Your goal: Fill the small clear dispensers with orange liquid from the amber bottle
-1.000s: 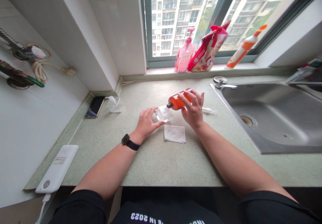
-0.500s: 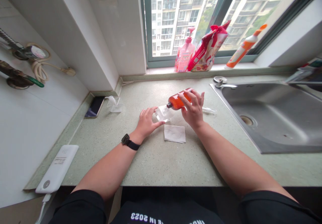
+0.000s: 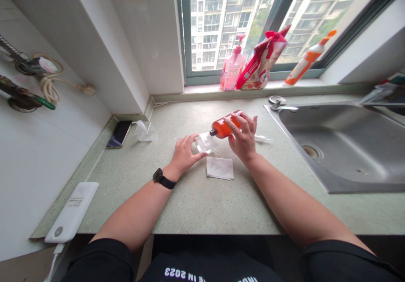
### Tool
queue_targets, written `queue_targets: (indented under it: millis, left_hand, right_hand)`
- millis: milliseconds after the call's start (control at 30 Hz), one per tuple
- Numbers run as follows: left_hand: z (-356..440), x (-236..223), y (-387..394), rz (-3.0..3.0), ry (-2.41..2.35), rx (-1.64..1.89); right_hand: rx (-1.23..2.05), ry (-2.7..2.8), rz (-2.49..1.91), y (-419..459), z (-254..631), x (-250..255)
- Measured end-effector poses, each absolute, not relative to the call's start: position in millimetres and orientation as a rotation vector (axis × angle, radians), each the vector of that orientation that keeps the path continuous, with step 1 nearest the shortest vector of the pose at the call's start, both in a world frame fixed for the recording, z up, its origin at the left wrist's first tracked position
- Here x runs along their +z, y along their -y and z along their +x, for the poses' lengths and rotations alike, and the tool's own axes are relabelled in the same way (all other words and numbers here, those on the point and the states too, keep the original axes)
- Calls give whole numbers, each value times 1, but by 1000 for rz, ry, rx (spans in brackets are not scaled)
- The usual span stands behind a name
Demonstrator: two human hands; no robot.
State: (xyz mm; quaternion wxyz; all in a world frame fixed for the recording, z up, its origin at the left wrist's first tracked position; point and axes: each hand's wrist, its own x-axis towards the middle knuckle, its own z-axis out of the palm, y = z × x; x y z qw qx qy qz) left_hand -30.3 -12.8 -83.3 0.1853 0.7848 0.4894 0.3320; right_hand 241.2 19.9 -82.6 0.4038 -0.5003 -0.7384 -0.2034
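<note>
Inside the counter's front edge [image 3: 215, 231], the left hand [image 3: 185, 154] is pinching a clear container [image 3: 205, 144]; the right hand [image 3: 243, 142] is gripping an uncapped, tilted bottle [image 3: 221, 128]. Pouring is seemingly proceeding, unfinished.

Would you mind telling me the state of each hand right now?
Left hand: holding a clear container between thumb and fingers.
Right hand: closed around an orange bottle, tilted mouth-down toward the container.

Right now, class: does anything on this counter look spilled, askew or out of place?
No clear spill shows on the counter. The amber bottle is tipped, but the right hand holds it, mouth at the clear container. Oddest is the white power bank at the near edge, cable hanging down: it might get knocked off.
</note>
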Motion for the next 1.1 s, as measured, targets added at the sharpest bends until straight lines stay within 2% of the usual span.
queue_targets:
  millis: [1100]
  left_hand:
    - [-31,-85,12,2210,-1387,944]
  right_hand:
    - [-502,1860,-1247,-21,241,-83]
